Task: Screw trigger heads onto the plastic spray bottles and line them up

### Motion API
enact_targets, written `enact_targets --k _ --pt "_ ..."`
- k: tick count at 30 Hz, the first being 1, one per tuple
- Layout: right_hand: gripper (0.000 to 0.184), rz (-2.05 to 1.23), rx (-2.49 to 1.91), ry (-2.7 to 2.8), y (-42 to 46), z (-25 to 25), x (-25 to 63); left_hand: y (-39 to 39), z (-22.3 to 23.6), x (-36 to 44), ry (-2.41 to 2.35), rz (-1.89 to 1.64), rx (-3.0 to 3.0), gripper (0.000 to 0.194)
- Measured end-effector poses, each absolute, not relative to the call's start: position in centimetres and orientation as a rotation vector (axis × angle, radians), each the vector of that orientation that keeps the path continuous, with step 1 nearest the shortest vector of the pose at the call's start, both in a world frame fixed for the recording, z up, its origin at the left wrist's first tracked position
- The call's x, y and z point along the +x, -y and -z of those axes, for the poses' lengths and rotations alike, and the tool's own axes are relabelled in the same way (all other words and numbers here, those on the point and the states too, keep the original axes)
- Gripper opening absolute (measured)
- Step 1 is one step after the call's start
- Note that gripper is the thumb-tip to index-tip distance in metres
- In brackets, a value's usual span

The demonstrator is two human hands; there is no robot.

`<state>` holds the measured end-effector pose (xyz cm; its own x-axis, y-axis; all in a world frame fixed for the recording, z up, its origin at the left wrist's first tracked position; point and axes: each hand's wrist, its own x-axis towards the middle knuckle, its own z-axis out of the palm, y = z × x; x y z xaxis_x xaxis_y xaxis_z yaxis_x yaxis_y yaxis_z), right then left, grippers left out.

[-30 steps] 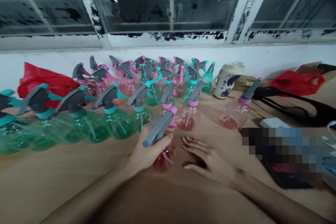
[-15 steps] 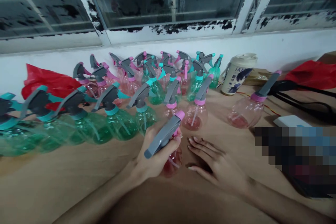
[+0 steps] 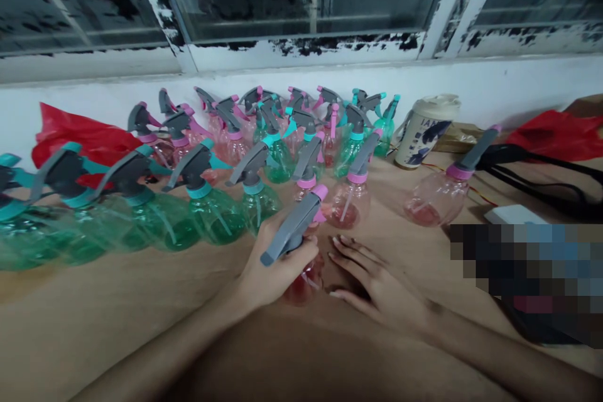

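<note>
My left hand (image 3: pixel 268 267) is wrapped round the neck of a pink spray bottle (image 3: pixel 305 279) with a grey head and pink nozzle, standing on the wooden table (image 3: pixel 202 326). Red-tinted liquid shows low in it. Just to its right, my right hand (image 3: pixel 377 282) rests on the table with fingers stretched out, holding nothing. Beyond the hands stand two more pink bottles, one of them (image 3: pixel 351 204) in plain sight, the other partly hidden. A row of green spray bottles (image 3: pixel 217 217) reaches off to the left.
More pink and green spray bottles (image 3: pixel 277 160) crowd the back by the wall. A lone pink bottle (image 3: pixel 436 198) stands at right, near a paper cup (image 3: pixel 424 132), black straps (image 3: pixel 532 169) and a white box (image 3: pixel 513 217). Red plastic bags (image 3: pixel 85 138) lie on both sides.
The view has shifted slightly. My right hand has come a little nearer the held spray bottle; my left hand keeps its hold around the neck.
</note>
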<state>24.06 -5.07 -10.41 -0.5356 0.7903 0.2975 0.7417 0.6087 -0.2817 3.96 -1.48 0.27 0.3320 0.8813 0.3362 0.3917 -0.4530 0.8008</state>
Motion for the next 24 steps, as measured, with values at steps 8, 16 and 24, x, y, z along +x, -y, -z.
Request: enact_targets --k 8,16,24 --pt "0.055 -0.222 -1.197 2.436 4.83 10.29 24.18 1.32 -0.07 3.64 -1.069 -0.958 1.887 0.022" --pt "0.052 -0.319 -1.190 2.416 4.68 10.18 24.43 1.44 -0.61 3.96 -1.105 -0.988 1.911 0.025" --pt "0.052 -0.317 -1.192 2.422 4.61 10.39 24.54 1.54 0.34 3.68 -1.113 -1.007 1.786 0.023"
